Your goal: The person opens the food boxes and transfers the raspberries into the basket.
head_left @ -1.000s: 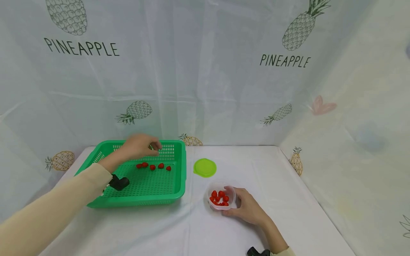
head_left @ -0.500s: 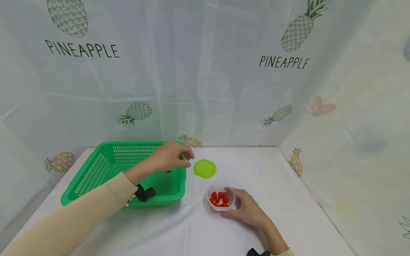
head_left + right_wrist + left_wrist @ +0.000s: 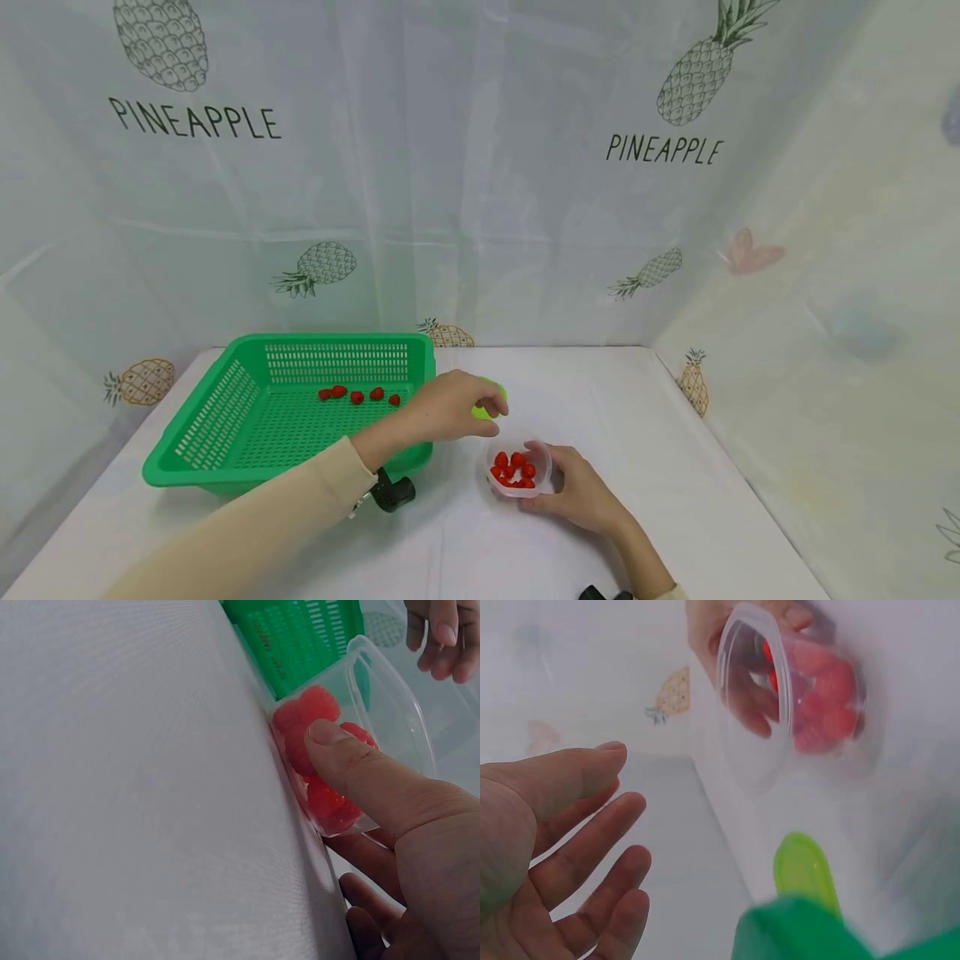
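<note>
Left grip [image 3: 453, 406] released, fingers loosely bent, near lime lid [image 3: 804, 866]. Right grip's [image 3: 577, 492] wrapped round clear cup [image 3: 517, 492] of red berries [image 3: 517, 459]. Small gap between; green basket [image 3: 277, 425] just beside left grip, table edge [image 3: 727, 471] way past right.

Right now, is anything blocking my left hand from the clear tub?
Nothing visible is: only open air shows between your left hand and the clear tub. The green lid lies flat on the table, out of the way.
</note>
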Demonstrator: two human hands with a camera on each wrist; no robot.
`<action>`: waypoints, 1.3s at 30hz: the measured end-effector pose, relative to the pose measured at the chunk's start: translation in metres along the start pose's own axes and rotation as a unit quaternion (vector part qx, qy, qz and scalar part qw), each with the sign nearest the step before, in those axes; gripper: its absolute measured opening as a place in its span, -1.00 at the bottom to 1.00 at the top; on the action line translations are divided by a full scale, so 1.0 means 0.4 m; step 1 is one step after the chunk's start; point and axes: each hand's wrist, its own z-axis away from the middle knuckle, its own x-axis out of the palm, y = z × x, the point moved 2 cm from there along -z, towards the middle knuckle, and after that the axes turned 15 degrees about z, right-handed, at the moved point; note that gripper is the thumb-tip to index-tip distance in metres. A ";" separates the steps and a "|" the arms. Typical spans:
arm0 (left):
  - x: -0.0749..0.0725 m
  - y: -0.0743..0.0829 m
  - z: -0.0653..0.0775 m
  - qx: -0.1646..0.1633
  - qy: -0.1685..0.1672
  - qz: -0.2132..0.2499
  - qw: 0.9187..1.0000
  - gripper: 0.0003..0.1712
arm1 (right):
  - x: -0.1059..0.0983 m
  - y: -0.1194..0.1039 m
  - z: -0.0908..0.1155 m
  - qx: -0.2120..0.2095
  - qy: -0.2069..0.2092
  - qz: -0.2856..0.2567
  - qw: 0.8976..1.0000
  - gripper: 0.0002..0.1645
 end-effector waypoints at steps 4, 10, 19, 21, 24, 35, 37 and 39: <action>0.036 -0.009 -0.013 0.011 -0.002 -0.009 1.000 -0.84 | 0.000 -0.002 0.003 -0.003 0.004 0.002 1.000 -0.03; 0.069 -0.029 -0.028 0.018 0.007 -0.010 1.000 -0.84 | -0.001 -0.004 0.001 0.000 0.003 0.006 1.000 -0.02; 0.116 -0.059 -0.030 0.007 0.010 0.007 1.000 -0.87 | 0.003 -0.001 0.000 0.000 0.005 0.005 1.000 -0.02; 0.126 -0.062 -0.032 0.005 0.011 0.002 1.000 -0.87 | 0.001 -0.001 0.000 0.000 0.007 0.006 1.000 -0.02; 0.137 -0.066 -0.038 -0.002 0.010 -0.001 1.000 -0.87 | -0.002 0.000 0.000 -0.004 0.008 0.004 1.000 -0.02; 0.173 -0.076 -0.051 -0.006 0.017 -0.008 1.000 -0.87 | -0.004 0.000 0.005 -0.005 0.009 -0.006 1.000 -0.04; 0.180 -0.077 -0.051 -0.004 0.018 -0.012 1.000 -0.87 | -0.003 -0.001 0.005 -0.001 0.006 -0.006 1.000 -0.04; 0.187 -0.077 -0.051 -0.004 0.020 -0.018 1.000 -0.88 | -0.003 -0.002 0.004 -0.001 0.006 -0.003 1.000 -0.06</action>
